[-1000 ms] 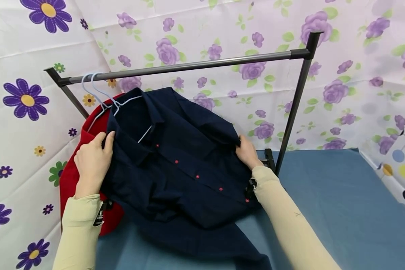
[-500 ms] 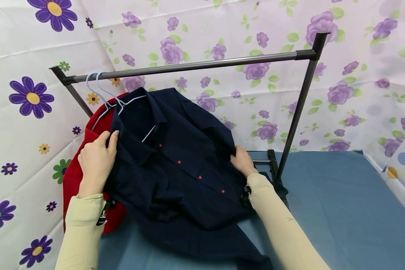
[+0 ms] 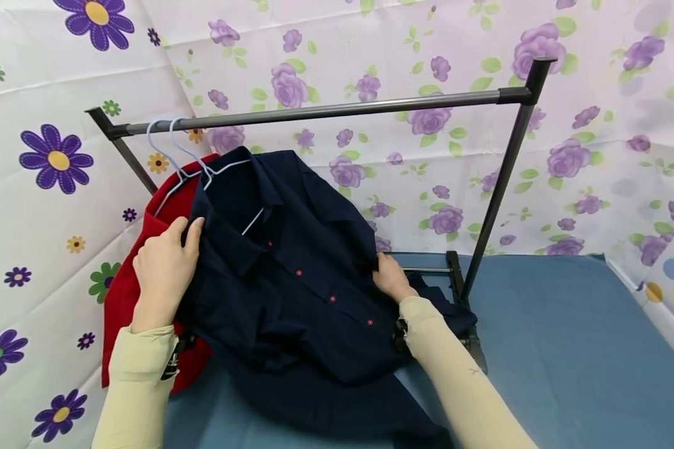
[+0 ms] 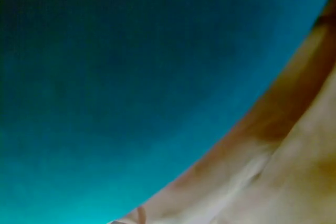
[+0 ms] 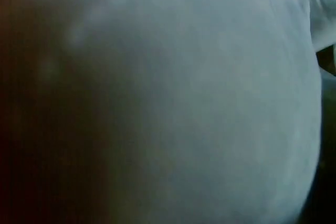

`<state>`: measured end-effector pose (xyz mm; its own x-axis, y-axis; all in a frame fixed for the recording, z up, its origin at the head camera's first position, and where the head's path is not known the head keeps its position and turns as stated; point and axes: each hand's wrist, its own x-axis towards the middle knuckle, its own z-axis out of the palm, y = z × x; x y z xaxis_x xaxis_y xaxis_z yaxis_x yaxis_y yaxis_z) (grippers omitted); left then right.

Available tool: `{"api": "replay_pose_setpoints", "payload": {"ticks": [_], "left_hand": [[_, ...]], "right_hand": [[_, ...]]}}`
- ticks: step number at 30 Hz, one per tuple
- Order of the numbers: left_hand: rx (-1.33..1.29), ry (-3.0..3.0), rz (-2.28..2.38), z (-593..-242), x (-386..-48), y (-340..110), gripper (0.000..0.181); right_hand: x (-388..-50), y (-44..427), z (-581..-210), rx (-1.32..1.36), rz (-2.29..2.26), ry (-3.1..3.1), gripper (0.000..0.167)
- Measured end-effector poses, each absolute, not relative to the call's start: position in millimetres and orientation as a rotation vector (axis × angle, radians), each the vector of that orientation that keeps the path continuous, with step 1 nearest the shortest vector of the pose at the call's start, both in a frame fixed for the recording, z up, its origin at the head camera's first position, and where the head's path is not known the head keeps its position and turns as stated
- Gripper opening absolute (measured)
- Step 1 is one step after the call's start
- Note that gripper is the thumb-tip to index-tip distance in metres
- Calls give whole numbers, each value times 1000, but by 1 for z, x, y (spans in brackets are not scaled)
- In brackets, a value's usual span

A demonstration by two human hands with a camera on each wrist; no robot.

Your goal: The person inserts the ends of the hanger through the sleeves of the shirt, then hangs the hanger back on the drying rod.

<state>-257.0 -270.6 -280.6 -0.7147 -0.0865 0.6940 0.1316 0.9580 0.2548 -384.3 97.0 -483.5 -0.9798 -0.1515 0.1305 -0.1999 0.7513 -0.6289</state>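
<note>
A navy blue shirt [image 3: 314, 249] with small red buttons hangs tilted on a light blue hanger [image 3: 224, 167]. My left hand [image 3: 165, 268] pinches its shoulder beside the collar, thumb and fingers together on the cloth. On the far side, my right hand [image 3: 392, 277] grips the shirt's edge near the sleeve; its fingertips are partly hidden by the fabric. Behind the shirt hangs a red garment [image 3: 126, 299] on a second hanger [image 3: 168, 156]. Blurred cloth [image 4: 131, 77] fills most of the left wrist view, and close, blurred fabric [image 5: 210, 103] fills the right wrist view.
Both hangers hook over the left end of a dark metal rack's bar [image 3: 337, 112]. Its right post [image 3: 497, 187] stands just past my right hand, above a foot on the blue cloth surface [image 3: 556, 349]. A flowered curtain [image 3: 326, 56] closes off the back.
My right hand has moved left and slightly down, drawing the shirt's edge inward. Dark cloth now shows right of that hand, by the rack's foot. The left hand keeps its hold; the view shifted slightly.
</note>
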Motion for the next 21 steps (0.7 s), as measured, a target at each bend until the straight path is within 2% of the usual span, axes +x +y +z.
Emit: {"api": "replay_pose_setpoints", "payload": {"ticks": [13, 21], "left_hand": [[-86, -2339, -354, -279, -255, -261, 46], [-129, -2339, -355, -278, -256, -253, 45]], "right_hand": [[-369, 53, -482, 453, 1038, -2927, 53], [-356, 34, -478, 687, 926, -2959, 45]]}}
